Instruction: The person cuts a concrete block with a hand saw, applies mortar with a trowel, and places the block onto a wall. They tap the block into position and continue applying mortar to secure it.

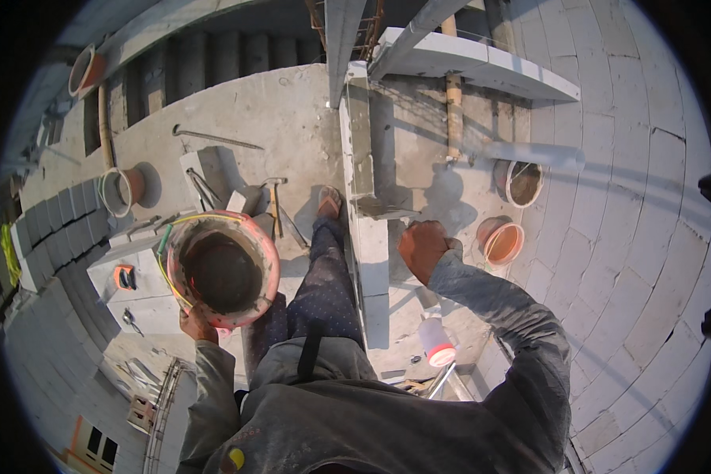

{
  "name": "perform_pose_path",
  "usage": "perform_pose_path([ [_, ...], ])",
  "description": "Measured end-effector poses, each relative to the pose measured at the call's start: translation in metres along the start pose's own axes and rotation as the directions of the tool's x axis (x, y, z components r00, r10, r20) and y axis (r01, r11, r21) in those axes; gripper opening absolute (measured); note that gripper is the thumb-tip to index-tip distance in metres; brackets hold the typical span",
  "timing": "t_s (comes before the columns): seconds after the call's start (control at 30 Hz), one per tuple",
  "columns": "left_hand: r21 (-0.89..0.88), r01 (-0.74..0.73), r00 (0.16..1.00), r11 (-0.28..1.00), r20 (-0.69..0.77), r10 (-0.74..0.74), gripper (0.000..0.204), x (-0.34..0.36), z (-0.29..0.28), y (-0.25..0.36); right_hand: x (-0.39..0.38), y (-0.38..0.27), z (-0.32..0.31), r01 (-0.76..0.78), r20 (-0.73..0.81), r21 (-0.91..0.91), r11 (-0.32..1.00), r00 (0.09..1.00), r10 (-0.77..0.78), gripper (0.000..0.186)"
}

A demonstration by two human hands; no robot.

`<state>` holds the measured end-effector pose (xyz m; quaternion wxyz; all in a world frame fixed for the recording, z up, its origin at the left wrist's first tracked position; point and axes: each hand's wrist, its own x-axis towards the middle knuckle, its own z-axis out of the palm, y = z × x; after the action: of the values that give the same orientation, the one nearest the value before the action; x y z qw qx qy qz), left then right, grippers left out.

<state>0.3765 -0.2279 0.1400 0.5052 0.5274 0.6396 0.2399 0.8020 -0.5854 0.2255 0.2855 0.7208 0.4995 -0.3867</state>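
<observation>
My left hand (pixel 199 322) grips the lower left rim of a pink bucket (pixel 264 263) holding dark grey mortar (pixel 221 272). My right hand (pixel 426 249) is closed on a trowel, just right of a narrow block wall (pixel 374 280) running up the middle of the view. The trowel's blade (pixel 389 213) rests at a mortar-smeared part of that wall; its handle is mostly hidden by my fingers. My sandalled foot stands on the concrete left of the wall.
Hammers (pixel 275 205), a long bar (pixel 217 138) and stacked blocks (pixel 134 276) lie on the left, near another bucket (pixel 136 192). Two more buckets (pixel 521 183) (pixel 501 241) and a white container (pixel 437 340) are on the right. Concrete steps (pixel 221 55) and poles are beyond.
</observation>
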Motion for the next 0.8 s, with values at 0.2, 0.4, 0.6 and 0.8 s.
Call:
perform_pose_path([
  [0.2, -0.034, 0.016, 0.999, 0.999, 0.045, -0.014, 0.022, -0.003, -0.002, -0.002, -0.030, 0.016, -0.001, 0.004, -0.178, 0.089, 0.996, 0.984, 0.012, 0.011],
  [0.4, 0.001, 0.095, 0.990, 0.996, -0.101, -0.094, 0.020, 0.001, 0.003, 0.000, -0.022, 0.030, 0.072, -0.154, -0.222, 0.517, 0.842, 0.926, 0.306, 0.025],
  [0.6, -0.080, 0.126, 0.989, 0.989, -0.074, -0.131, 0.021, 0.002, 0.005, 0.008, 0.063, 0.014, 0.178, -0.133, -0.157, 0.791, 0.597, 0.899, 0.409, 0.033],
  [0.8, 0.014, 0.106, 0.990, 0.994, -0.089, -0.105, 0.020, 0.007, -0.001, 0.018, 0.024, -0.006, 0.199, -0.016, -0.270, 0.817, 0.576, 0.872, 0.408, 0.034],
])
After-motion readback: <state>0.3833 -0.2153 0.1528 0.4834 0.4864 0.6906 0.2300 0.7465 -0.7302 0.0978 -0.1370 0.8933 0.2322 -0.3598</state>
